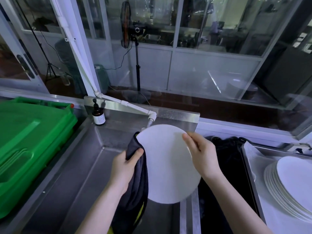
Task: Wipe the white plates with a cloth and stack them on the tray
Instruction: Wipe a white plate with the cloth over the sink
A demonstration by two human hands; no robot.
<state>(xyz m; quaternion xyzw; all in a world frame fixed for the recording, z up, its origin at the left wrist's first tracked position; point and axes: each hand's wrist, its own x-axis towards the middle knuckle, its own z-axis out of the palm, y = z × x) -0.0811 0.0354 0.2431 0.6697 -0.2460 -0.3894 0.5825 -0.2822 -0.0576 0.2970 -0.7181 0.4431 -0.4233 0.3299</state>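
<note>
Over the stainless-steel sink (76, 174), I held the round white plate (168, 164) up on edge, its flat side toward me, between both hands. My left hand (123, 168) gripped the dark cloth (135, 179), thumb and fingers clamped on a fold that wrapped the plate's left rim. The rest of the cloth hung down toward the sink's front edge. My right hand (202, 157) pinched the opposite rim, its fingers (190, 141) curled over the plate's edge. Off to the right of the sink, the stack of white plates (290, 181) lay on the metal tray (248, 157), well apart from the plate I was holding.

I judged the step to be the wipe itself, with the stacking not yet begun. To do it well, I reckoned the right hand should turn the plate by its rim while the left kept the fold pressed on both faces and worked round the whole edge. A glazed plate would likely be slick, so the pinch had to be firm. The white pipe tap (151, 117) at the sink's back stood just behind the plate's top edge. I meant to keep clear of it and gather up the dangling cloth.
</note>
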